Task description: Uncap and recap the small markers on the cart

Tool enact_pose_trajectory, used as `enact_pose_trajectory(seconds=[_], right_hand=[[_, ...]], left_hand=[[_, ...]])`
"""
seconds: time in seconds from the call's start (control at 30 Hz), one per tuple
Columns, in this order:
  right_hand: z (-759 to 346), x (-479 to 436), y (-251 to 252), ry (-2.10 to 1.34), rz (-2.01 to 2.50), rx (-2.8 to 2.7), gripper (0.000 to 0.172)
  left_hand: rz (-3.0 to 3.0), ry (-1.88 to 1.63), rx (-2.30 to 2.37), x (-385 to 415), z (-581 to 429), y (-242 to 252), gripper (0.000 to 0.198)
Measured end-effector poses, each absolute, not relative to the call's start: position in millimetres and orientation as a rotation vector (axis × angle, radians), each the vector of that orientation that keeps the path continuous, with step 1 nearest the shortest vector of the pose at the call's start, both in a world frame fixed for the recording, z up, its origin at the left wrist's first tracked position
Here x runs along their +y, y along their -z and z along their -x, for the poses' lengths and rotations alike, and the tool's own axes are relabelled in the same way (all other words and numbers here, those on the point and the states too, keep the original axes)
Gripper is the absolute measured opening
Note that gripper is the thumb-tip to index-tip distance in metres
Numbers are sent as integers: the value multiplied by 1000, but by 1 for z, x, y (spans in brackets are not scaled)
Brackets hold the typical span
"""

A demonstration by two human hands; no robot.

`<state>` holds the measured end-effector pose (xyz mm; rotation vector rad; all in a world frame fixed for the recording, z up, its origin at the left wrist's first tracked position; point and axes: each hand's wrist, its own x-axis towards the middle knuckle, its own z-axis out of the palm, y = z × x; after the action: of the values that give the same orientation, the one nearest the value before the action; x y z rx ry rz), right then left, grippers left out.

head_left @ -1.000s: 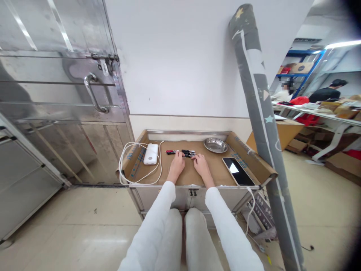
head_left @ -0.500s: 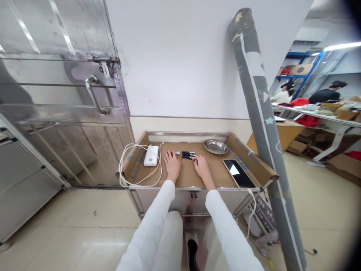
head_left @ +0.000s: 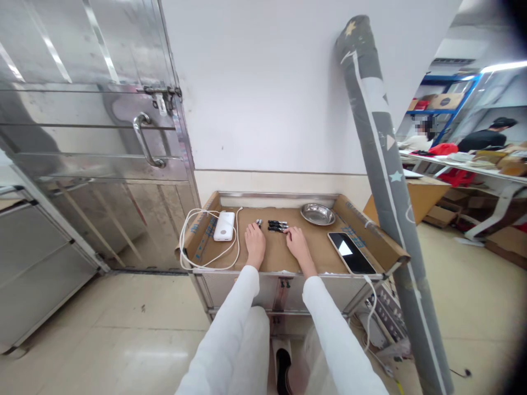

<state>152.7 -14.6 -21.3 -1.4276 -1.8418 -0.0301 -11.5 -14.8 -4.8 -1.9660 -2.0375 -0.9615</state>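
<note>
A small metal cart (head_left: 288,196) lined with brown cardboard stands against the wall in front of me. Both my hands rest on the cardboard. My left hand (head_left: 255,243) lies flat with its fingers stretched over a red pen, whose silver tip (head_left: 258,223) pokes out beyond the fingertips. My right hand (head_left: 297,241) also lies flat, fingertips close to a small group of black pens (head_left: 277,225). Neither hand grips anything.
A white power bank (head_left: 224,226) with a looped white cable (head_left: 190,241) lies at the left, a round steel dish (head_left: 317,214) at the back right, a phone (head_left: 350,252) at the right. A rolled grey mat (head_left: 382,164) leans against the cart. People work at a far table.
My left hand slid left and now covers the red pen, apart from the black pens. The right hand stayed near the black pens. I have stood up slightly; a shoe shows below.
</note>
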Motion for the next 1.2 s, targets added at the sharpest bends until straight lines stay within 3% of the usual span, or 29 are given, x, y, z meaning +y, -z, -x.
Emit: enact_pose_trajectory(seconds=[0.27,0.5,0.8,1.2], right_hand=[[-150,-16,16,14,1397,-1809,32],[-144,-28,-1,-73,1233,-1847,59],[-145,-22,6,-183,1183,-1832,28],[-149,-16,16,-371,1135,-1782,24]], left_hand=[[2036,985,-1970,-14,14,5,23],[2450,1189,-1502,-14,13,0,19],[2611,1480,-1365,-14,11,-1,23],[2665,1806,-1221,-10,11,2,21]])
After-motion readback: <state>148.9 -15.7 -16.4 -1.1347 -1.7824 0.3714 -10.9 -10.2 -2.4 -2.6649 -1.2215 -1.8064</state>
